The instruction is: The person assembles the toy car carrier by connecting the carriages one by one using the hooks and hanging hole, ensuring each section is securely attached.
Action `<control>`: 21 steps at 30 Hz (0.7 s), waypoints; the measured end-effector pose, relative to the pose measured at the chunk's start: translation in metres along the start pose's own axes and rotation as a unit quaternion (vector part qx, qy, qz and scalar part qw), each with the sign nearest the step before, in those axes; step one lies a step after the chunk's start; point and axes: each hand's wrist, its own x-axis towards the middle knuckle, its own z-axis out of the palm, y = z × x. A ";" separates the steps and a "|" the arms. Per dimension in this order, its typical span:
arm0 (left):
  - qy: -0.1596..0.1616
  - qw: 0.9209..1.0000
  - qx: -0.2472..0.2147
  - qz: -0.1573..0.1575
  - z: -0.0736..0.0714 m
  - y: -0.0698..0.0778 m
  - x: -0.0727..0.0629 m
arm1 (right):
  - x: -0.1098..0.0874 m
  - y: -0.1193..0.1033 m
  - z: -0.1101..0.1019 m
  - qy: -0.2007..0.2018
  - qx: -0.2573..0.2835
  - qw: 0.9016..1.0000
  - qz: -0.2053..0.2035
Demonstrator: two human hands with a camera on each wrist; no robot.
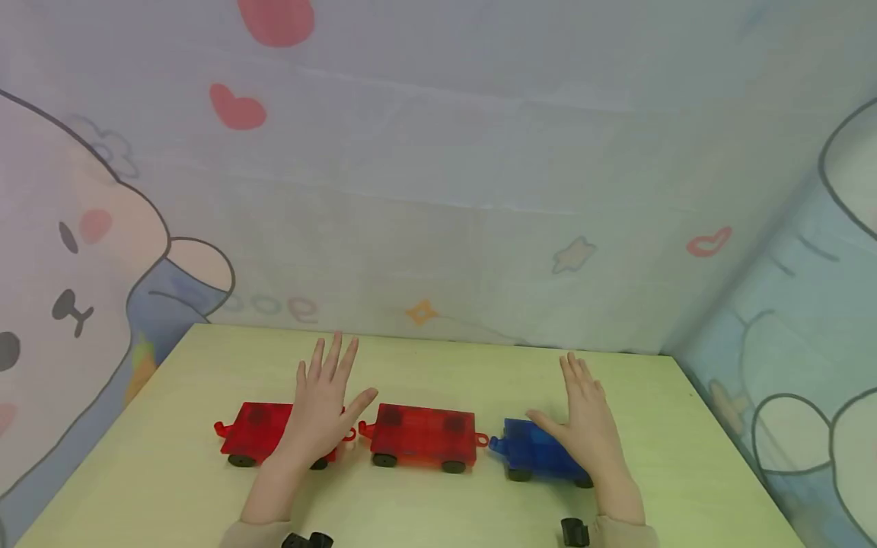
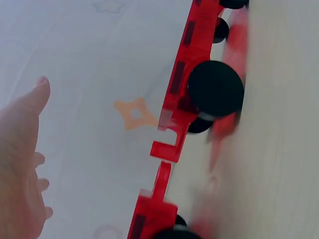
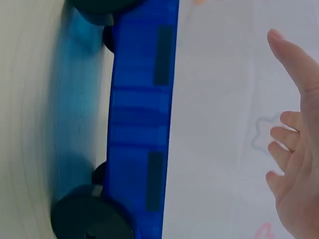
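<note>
Three translucent toy train cars with black wheels stand in a row on the table. A red toy car (image 1: 259, 428) is at the left, another red toy car (image 1: 425, 434) in the middle, and a blue toy car (image 1: 537, 447) at the right. My left hand (image 1: 319, 407), fingers spread, is over the left red car and hides part of it. Over the blue car is my right hand (image 1: 585, 418), fingers straight, covering its right end. Neither hand holds anything. In the left wrist view, the hook and loop of the two red cars (image 2: 183, 84) lie close together.
The pale yellow table (image 1: 438, 517) carries the cars. Behind it hangs a printed cloth (image 1: 445, 190) with hearts and cartoon animals, reaching round to the right side. Black wrist camera parts (image 1: 574, 531) show at the sleeves.
</note>
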 end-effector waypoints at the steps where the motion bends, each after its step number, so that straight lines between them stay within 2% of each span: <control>1: -0.002 1.000 -0.008 0.005 0.002 0.001 0.001 | -0.001 0.001 0.000 -0.004 0.010 1.000 0.002; 5: -0.015 0.999 -0.035 0.022 0.007 0.006 0.004 | -0.003 0.006 -0.004 -0.028 0.052 0.998 0.013; 12: -0.032 0.994 -0.104 0.022 0.020 0.020 0.009 | -0.007 0.016 -0.004 -0.056 0.096 0.994 0.025; 16: -0.062 0.985 -0.162 0.002 0.029 0.028 0.011 | -0.010 0.022 -0.004 -0.056 0.103 0.993 0.019; 21: -0.105 0.970 -0.218 -0.023 0.038 0.039 0.012 | -0.013 0.025 -0.005 -0.065 0.106 0.992 0.023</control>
